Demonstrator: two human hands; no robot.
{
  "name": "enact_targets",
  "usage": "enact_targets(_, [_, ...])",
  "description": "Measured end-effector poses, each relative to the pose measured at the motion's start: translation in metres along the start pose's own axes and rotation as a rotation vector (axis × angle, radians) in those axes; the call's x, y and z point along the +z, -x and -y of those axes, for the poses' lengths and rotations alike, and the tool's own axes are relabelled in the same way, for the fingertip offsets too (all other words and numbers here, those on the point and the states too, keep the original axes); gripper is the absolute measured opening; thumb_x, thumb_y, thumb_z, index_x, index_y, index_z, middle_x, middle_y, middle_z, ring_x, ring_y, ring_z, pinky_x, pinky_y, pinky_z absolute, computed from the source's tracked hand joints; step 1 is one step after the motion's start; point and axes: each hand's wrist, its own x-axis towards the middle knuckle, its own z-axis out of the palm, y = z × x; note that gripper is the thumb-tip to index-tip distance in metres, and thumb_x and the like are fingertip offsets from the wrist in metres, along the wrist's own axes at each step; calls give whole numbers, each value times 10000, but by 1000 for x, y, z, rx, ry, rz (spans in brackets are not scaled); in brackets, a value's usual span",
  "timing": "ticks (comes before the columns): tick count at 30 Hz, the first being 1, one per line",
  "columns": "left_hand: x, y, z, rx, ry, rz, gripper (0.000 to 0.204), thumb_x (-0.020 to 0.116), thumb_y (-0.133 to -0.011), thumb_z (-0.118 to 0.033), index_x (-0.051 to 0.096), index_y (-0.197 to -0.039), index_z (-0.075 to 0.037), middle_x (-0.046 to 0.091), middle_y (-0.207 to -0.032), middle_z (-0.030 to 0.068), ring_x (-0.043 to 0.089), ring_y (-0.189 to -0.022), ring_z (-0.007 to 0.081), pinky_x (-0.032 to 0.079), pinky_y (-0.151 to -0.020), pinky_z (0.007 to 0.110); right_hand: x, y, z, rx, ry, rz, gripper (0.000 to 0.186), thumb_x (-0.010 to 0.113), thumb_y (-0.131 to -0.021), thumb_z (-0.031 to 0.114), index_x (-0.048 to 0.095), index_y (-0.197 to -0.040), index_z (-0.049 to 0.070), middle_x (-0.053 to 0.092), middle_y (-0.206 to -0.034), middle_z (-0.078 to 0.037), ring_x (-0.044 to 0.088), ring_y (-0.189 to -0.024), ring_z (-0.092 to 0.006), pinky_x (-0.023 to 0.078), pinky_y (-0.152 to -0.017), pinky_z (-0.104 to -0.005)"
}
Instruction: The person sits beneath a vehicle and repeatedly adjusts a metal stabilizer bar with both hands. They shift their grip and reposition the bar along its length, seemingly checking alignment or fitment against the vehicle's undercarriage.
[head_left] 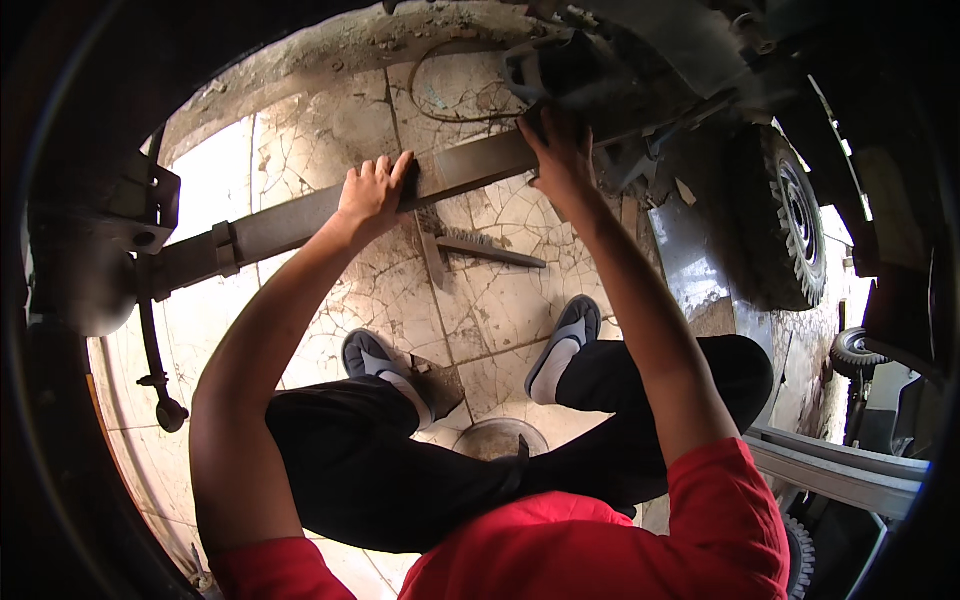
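A long, dark leaf spring (285,228) runs slantwise across the view, with a metal clip (224,249) round it towards its left end. My left hand (372,192) lies over its middle, fingers bent across the far edge. Farther right, my right hand (560,155) grips the same spring near dark vehicle parts, thumb on the near side; its fingertips are lost in shadow. On the tiles below lies a dark-handled tool (492,250) with what look like bristles along one edge. A flat, narrow piece (436,261) touches its left end.
A bracket (165,200) and a hanging rod (152,350) flank the spring's left end. A knobbly tyre (795,215) stands at the right, metal rails (840,465) nearer me. Cracked tiles (490,320) lie under my slippered feet. A round object (500,438) shows between my legs.
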Motion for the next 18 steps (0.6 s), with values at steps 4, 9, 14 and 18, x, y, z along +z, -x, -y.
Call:
enact_targets(4, [2, 4, 4, -23, 37, 15, 1124, 820, -754, -482, 191, -1602, -96, 531, -1306, 149, 540, -1182, 309, 472, -943, 456, 10, 12, 5, -21, 13, -61, 1113, 934, -596, 266, 367, -1554, 264, 313, -1597, -142, 260, -1508, -291, 249, -1158, -666])
enact_targets(9, [0, 5, 1, -25, 24, 15, 1105, 805, -772, -476, 189, -1604, -92, 533, -1301, 151, 538, -1180, 309, 472, -935, 452, -1, 27, 1, -15, -71, 4, 1120, 931, -573, 198, 379, -1546, 247, 312, -1603, -135, 267, -1507, -286, 244, -1165, -659])
enact_targets(14, [-1, 1, 0, -25, 45, 17, 1169, 837, -742, -488, 154, -1606, -96, 535, -1287, 161, 538, -1204, 319, 461, -952, 460, 9, 6, -2, 6, -87, -47, 1067, 910, -587, 179, 402, -1525, 221, 322, -1591, -146, 273, -1503, -292, 251, -1168, -651])
enact_targets(18, [3, 3, 4, -9, 55, 3, 1160, 832, -740, -490, 169, -1606, -95, 533, -1288, 154, 537, -1192, 315, 464, -946, 458, 5, -3, 8, 42, -44, -66, 1095, 916, -581, 216, 374, -1531, 156, 305, -1596, -158, 284, -1499, -303, 278, -1168, -619])
